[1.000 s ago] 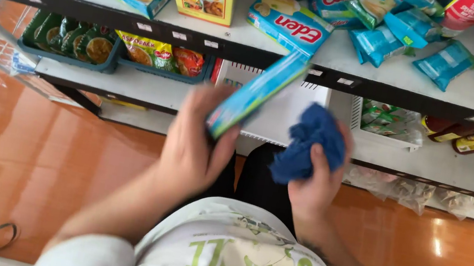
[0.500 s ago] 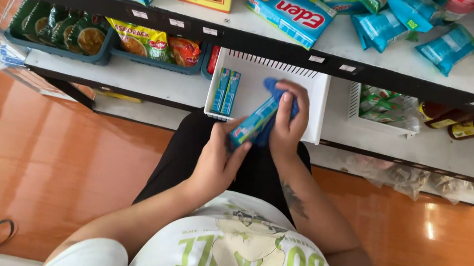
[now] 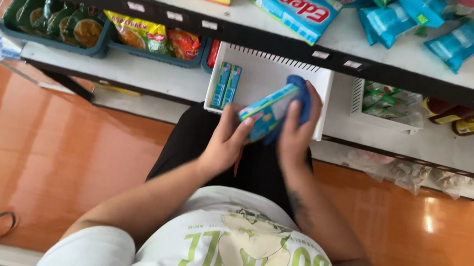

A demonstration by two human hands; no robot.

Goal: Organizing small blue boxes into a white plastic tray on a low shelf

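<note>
A small blue box (image 3: 265, 115) is held tilted in the left hand (image 3: 223, 143), whose fingers are closed round its lower end, while the right hand (image 3: 296, 133) is pressed against the box's far side with a blue cloth (image 3: 297, 101) bunched under its curled fingers. Both hands are poised over the near edge of a white basket (image 3: 322, 83) on the lower shelf (image 3: 132, 70); two matching blue boxes (image 3: 226, 85) stand upright just beyond the left hand, against the basket's left wall. The grip on the box is taken at one end only, so a slip may be judged possible if the cloth is pushed hard across the smooth carton; the box would then be expected to drop to the orange floor (image 3: 55, 147) below the hands. The cloth may also be snagged on the basket's slotted rim. The two standing boxes could be toppled if the held box were swung leftward. Above the hands, a larger blue carton (image 3: 291, 1) projects over the edge of the upper shelf (image 3: 391, 56) and might be dislodged if either hand were raised carelessly.
</note>
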